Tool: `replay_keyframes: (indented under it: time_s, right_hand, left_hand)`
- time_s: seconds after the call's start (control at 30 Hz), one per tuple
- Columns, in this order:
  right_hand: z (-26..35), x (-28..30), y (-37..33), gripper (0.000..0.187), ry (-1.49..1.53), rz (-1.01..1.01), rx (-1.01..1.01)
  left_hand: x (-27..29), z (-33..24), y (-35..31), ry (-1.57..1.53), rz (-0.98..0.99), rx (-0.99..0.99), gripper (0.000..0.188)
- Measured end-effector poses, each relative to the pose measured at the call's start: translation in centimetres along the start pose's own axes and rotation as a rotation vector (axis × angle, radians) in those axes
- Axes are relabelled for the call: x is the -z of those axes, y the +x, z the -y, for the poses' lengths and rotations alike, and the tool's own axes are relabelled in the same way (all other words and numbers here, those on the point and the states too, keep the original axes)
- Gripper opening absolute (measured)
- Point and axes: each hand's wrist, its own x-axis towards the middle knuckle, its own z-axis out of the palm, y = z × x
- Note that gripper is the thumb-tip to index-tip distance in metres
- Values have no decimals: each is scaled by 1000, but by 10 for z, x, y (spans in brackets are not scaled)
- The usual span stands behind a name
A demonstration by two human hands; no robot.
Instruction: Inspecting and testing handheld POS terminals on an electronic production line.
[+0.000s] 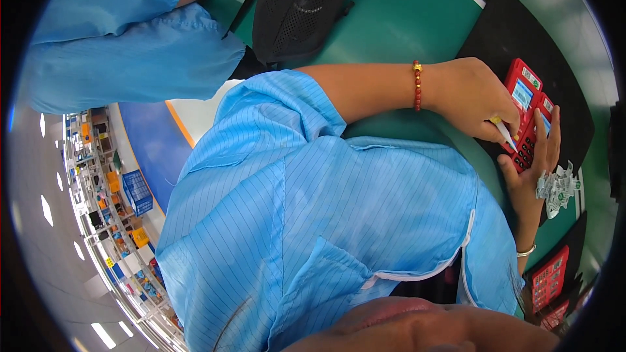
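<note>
My left hand [473, 101], reaching in from the top with a red bead bracelet [417, 85] on its wrist, pinches a white pen-like tool [506, 135]. Its tip points down at the black keys of a red handheld device [522, 94] that has a small lit screen. A second red device [546, 105] lies close against the first, partly hidden by fingers. My right hand [529, 166], below, lies across both: fingers along the far edge, thumb at the near lower corner, closed on them. Both devices are over a black mat [499, 32].
Clear plastic pieces [558, 190] lie clustered beside my right wrist. A red panel with a grid [550, 279] is at lower right. A black mesh bag [297, 16] stands on the green table [398, 10]. At upper left sits a person in blue [124, 45]; stocked shelves [107, 202] are farther off.
</note>
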Motion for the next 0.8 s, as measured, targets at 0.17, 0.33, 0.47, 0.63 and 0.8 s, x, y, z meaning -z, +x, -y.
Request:
replay_keyframes:
  time_s: [0.17,0.33,0.47,0.63,0.8]
  right_hand:
    - [-1,0,-2,96,-12,-11,8]
    - [-2,-2,-3,93,-4,-13,6]
    - [-4,-4,-3,92,-13,-17,16]
    - [-5,-4,-4,91,-15,-10,12]
    - [-1,-2,-3,89,19,-9,17]
  left_hand:
    - [-2,0,1,-3,2,2,24]
    - [-4,1,0,-18,-12,-7,24]
    - [-7,5,-1,-11,-24,-17,24]
    - [-8,4,1,-14,-38,-8,24]
    - [-4,-1,1,-4,-1,28,23]
